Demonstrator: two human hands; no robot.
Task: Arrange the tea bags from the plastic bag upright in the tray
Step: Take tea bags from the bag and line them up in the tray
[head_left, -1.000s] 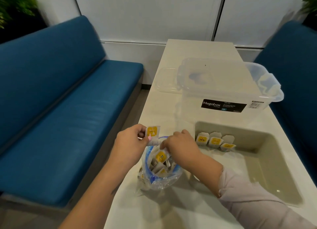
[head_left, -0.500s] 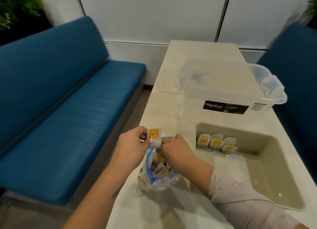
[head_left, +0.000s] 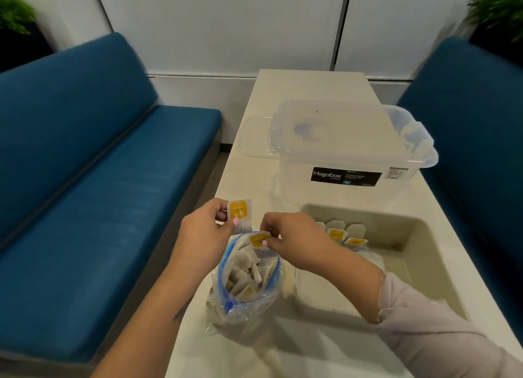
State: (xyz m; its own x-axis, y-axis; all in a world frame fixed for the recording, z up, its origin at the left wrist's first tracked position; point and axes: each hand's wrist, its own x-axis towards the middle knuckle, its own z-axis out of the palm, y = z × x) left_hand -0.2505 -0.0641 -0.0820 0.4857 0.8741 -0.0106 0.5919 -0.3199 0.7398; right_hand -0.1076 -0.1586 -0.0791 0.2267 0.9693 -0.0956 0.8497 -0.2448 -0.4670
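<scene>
Left hand (head_left: 202,236) pinching one yellow-labelled tea bag (head_left: 239,211) above the table; right hand (head_left: 291,239) pinching a second tea bag (head_left: 259,240) at the mouth of the plastic bag (head_left: 246,281); tea bags (head_left: 343,234) standing upright in the beige tray (head_left: 424,253), at its far-left corner; clear storage box (head_left: 351,151) sitting behind the tray.

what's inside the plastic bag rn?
The plastic bag holds loose tea bags, jumbled. The right hand pinches one at its mouth. The count and the bottom layer are hidden by crinkled plastic.
</scene>
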